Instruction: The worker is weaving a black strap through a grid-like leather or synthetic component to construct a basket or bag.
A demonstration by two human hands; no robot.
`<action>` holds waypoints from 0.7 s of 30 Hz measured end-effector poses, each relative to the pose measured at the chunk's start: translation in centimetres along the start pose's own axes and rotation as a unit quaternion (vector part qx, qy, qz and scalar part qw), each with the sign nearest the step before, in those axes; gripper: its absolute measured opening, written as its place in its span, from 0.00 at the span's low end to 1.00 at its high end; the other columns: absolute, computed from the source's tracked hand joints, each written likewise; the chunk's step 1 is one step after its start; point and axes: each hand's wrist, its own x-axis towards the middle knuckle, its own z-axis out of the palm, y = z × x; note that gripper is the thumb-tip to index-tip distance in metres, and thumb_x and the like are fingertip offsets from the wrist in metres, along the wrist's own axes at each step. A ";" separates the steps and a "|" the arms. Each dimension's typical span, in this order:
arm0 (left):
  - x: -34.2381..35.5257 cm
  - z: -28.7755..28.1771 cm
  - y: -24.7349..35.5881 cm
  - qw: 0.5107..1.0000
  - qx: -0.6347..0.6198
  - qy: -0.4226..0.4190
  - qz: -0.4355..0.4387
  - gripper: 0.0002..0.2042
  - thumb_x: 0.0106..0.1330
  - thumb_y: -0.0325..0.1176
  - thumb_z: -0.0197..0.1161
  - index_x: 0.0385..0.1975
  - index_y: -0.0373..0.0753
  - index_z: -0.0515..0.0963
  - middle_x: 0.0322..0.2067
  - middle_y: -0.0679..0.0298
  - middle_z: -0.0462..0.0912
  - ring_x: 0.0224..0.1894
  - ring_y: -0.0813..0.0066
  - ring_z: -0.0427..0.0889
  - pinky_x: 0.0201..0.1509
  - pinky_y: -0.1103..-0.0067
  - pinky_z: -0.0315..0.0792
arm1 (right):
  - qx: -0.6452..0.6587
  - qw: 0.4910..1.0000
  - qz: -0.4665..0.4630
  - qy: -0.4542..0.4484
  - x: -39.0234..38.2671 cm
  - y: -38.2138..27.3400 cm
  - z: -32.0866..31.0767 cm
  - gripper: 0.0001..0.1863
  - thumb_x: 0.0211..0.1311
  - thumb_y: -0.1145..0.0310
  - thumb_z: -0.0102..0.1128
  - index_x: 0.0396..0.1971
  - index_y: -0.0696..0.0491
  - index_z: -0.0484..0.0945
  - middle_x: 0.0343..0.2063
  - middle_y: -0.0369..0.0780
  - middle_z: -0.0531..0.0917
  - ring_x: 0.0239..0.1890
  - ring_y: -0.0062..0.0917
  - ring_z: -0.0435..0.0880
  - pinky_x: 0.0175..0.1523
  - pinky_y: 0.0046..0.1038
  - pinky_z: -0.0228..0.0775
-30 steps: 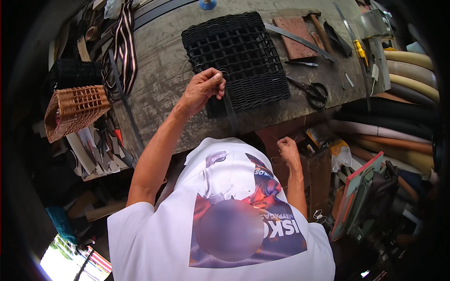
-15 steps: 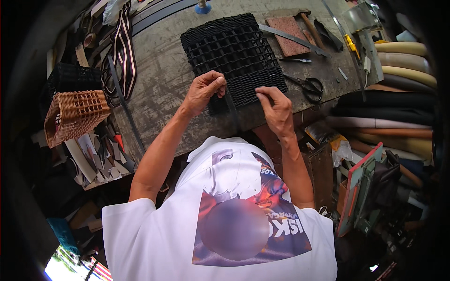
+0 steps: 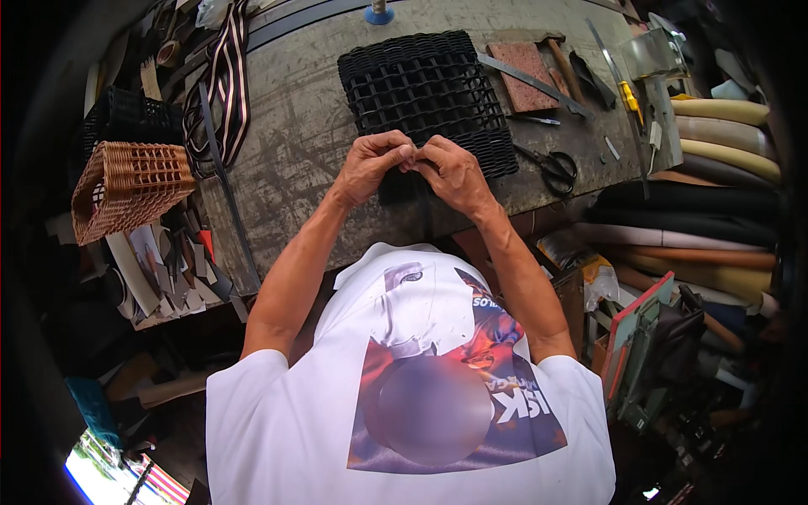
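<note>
A black woven basket lies on the worktable, its open lattice facing up and its near part a tighter weave. Over its near edge my left hand and my right hand meet, fingertips touching. Both are closed in a pinch, thumbs against forefingers. Whatever lies between the fingertips is too small and too hidden to make out. Below them a dark narrow strip runs faintly toward the table's near edge; whether either hand grips it is unclear.
Right of the basket lie black-handled scissors, a metal ruler, a reddish block, a hammer and a yellow-handled screwdriver. Material rolls stack at the right. Striped straps and a brown woven basket are at the left.
My right hand has moved left and up until its fingertips meet those of my left hand. The left hand has stayed nearly in place, still pinched. The whole view has shifted slightly.
</note>
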 end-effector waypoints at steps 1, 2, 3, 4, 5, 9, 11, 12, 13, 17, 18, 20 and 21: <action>0.0 0.0 -0.1 1.000 -0.003 0.000 -0.001 0.07 0.71 0.31 0.63 0.33 0.36 0.83 0.30 0.69 0.80 0.34 0.82 0.77 0.41 0.82 0.72 | -0.014 1.000 -0.011 0.013 0.0 0.0 0.2 0.04 0.58 0.74 0.64 0.33 0.56 0.83 0.31 0.40 0.80 0.35 0.36 0.82 0.41 0.34 0.75; 0.0 0.0 -0.1 1.000 -0.005 0.001 -0.002 0.07 0.70 0.31 0.64 0.33 0.35 0.84 0.31 0.69 0.81 0.34 0.82 0.77 0.41 0.82 0.73 | -0.024 0.999 -0.021 0.018 -0.1 0.1 0.4 0.04 0.58 0.74 0.64 0.32 0.57 0.83 0.30 0.40 0.80 0.34 0.36 0.82 0.40 0.34 0.74; 0.0 0.0 0.0 1.000 -0.006 0.002 -0.001 0.07 0.70 0.31 0.64 0.33 0.35 0.84 0.31 0.69 0.81 0.34 0.82 0.77 0.41 0.82 0.73 | -0.028 0.999 -0.023 0.024 -0.2 0.1 0.5 0.04 0.58 0.74 0.64 0.32 0.57 0.83 0.30 0.40 0.80 0.34 0.36 0.82 0.40 0.34 0.74; -0.1 -0.1 0.1 1.000 0.028 0.002 0.003 0.06 0.68 0.31 0.65 0.38 0.35 0.83 0.37 0.67 0.80 0.38 0.81 0.77 0.44 0.81 0.73 | 0.013 0.999 -0.015 0.038 -0.4 0.2 0.6 0.04 0.57 0.77 0.65 0.32 0.58 0.82 0.29 0.40 0.80 0.33 0.33 0.81 0.39 0.32 0.74; -0.2 -0.2 0.2 0.998 0.065 0.013 0.000 0.08 0.66 0.30 0.67 0.42 0.35 0.82 0.42 0.65 0.79 0.42 0.80 0.77 0.48 0.80 0.73 | 0.054 0.998 -0.007 0.044 -0.5 0.2 0.7 0.04 0.57 0.79 0.65 0.33 0.58 0.82 0.29 0.39 0.80 0.31 0.30 0.81 0.38 0.29 0.73; -2.0 0.3 0.4 0.961 0.255 0.044 0.098 0.26 0.58 0.29 0.72 0.58 0.37 0.74 0.57 0.58 0.72 0.57 0.67 0.74 0.61 0.72 0.71 | 0.090 0.995 0.044 0.023 -1.2 0.3 0.4 0.03 0.57 0.80 0.65 0.32 0.60 0.81 0.28 0.39 0.79 0.32 0.28 0.80 0.38 0.28 0.72; -3.1 0.3 0.6 0.841 0.523 -0.030 0.136 0.40 0.50 0.30 0.74 0.66 0.39 0.62 0.65 0.53 0.63 0.69 0.54 0.63 0.72 0.64 0.62 | 0.121 0.992 0.043 0.018 -1.2 0.3 0.3 0.03 0.56 0.78 0.65 0.30 0.60 0.81 0.27 0.40 0.79 0.33 0.32 0.81 0.39 0.31 0.72; -3.4 0.3 0.6 0.831 0.546 -0.048 0.097 0.45 0.47 0.33 0.77 0.67 0.39 0.60 0.66 0.48 0.62 0.73 0.50 0.58 0.75 0.60 0.58 | 0.118 0.992 0.042 0.025 -1.2 0.4 0.2 0.03 0.56 0.78 0.65 0.30 0.60 0.81 0.27 0.40 0.79 0.33 0.32 0.81 0.39 0.31 0.72; -3.5 0.3 0.6 0.831 0.543 -0.051 0.110 0.45 0.47 0.33 0.77 0.67 0.39 0.60 0.66 0.48 0.62 0.73 0.50 0.58 0.75 0.60 0.58 | 0.115 0.992 0.039 0.017 -1.3 0.4 0.1 0.03 0.56 0.78 0.65 0.30 0.60 0.81 0.28 0.40 0.79 0.34 0.32 0.81 0.39 0.31 0.72; -3.4 -0.3 0.4 0.820 0.556 -0.074 0.118 0.43 0.46 0.36 0.80 0.64 0.40 0.65 0.66 0.53 0.64 0.74 0.52 0.57 0.75 0.60 0.59 | 0.100 0.995 0.016 -0.011 -1.7 0.5 0.0 0.03 0.56 0.78 0.65 0.30 0.59 0.81 0.29 0.40 0.80 0.36 0.33 0.81 0.42 0.31 0.73; -3.4 -0.5 0.4 0.806 0.574 -0.093 0.112 0.42 0.46 0.37 0.81 0.64 0.42 0.67 0.66 0.54 0.64 0.74 0.52 0.57 0.75 0.60 0.60 | 0.099 0.995 0.013 -0.003 -1.8 0.6 -0.1 0.03 0.56 0.78 0.65 0.30 0.59 0.81 0.29 0.40 0.80 0.36 0.33 0.81 0.42 0.31 0.73; -3.4 -0.6 0.3 0.796 0.582 -0.096 0.136 0.39 0.46 0.37 0.80 0.62 0.43 0.70 0.66 0.55 0.65 0.74 0.53 0.57 0.75 0.60 0.60 | 0.097 0.995 0.007 -0.025 -1.7 0.7 -0.1 0.03 0.56 0.79 0.65 0.31 0.58 0.81 0.30 0.40 0.80 0.38 0.33 0.80 0.43 0.31 0.72; -3.5 -0.6 0.2 0.786 0.597 -0.097 0.130 0.36 0.47 0.37 0.80 0.60 0.45 0.73 0.66 0.56 0.65 0.74 0.53 0.58 0.75 0.60 0.61 | 0.097 0.995 -0.004 -0.017 -1.7 0.7 -0.1 0.03 0.56 0.79 0.65 0.31 0.58 0.81 0.30 0.40 0.80 0.38 0.33 0.80 0.43 0.31 0.72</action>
